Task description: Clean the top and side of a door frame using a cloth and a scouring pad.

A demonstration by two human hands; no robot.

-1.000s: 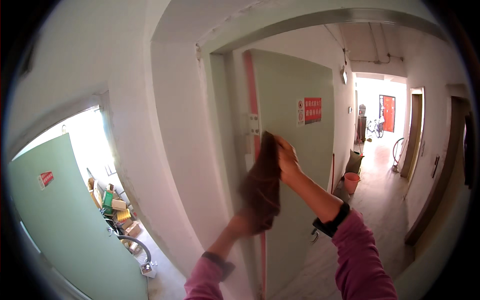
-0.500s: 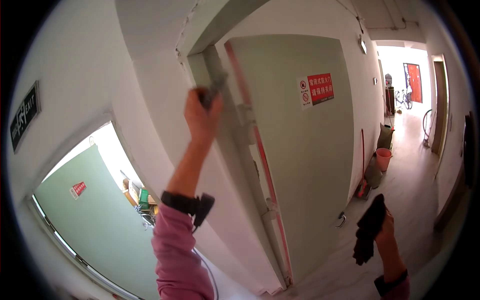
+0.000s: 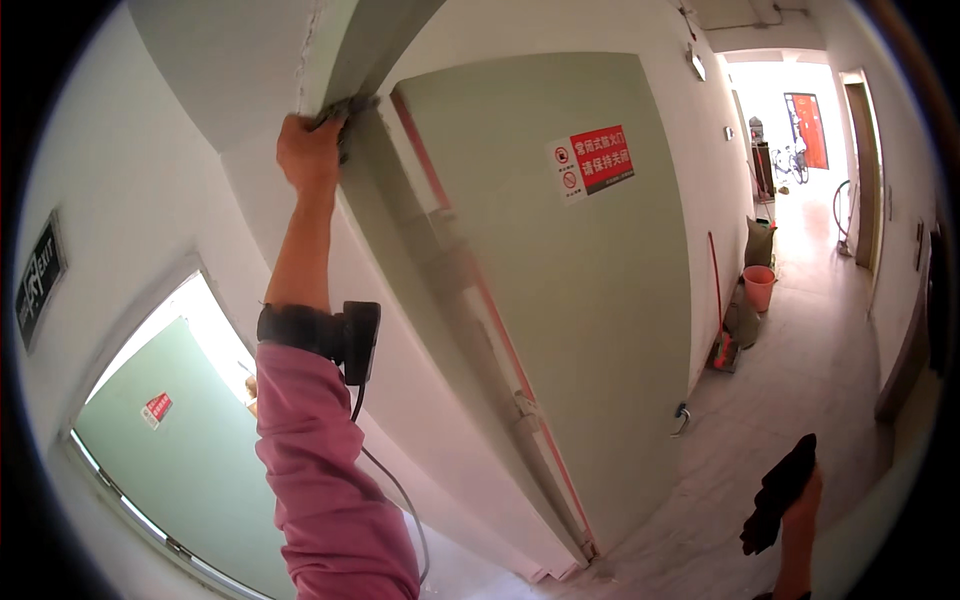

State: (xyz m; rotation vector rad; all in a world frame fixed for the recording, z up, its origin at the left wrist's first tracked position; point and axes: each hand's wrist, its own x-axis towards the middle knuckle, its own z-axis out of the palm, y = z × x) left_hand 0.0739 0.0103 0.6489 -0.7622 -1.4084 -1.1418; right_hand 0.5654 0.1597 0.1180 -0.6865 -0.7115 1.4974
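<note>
My left hand (image 3: 308, 155) is raised high and closed around a dark, crumpled cloth (image 3: 345, 112). That cloth presses against the upper corner of the pale green door frame (image 3: 385, 190). Beside the frame stands a pale green door (image 3: 580, 330), swung open, with a red edge strip and a red and white sign (image 3: 603, 160). Low on the right, my right hand (image 3: 806, 505) grips a black cloth-like bundle (image 3: 780, 495), held away from the door. Its fingers are partly hidden behind the bundle.
A second green door (image 3: 180, 450) is at the lower left, below a dark exit sign (image 3: 42, 280). Along the corridor wall are a red-handled broom (image 3: 715, 290), a pink bucket (image 3: 759, 288) and sacks (image 3: 760, 243). A bicycle (image 3: 792, 165) stands far off.
My left hand has moved up and to the left with its cloth, reaching the top corner of the frame. My right hand sits lower and farther right. The whole view has shifted a little.
</note>
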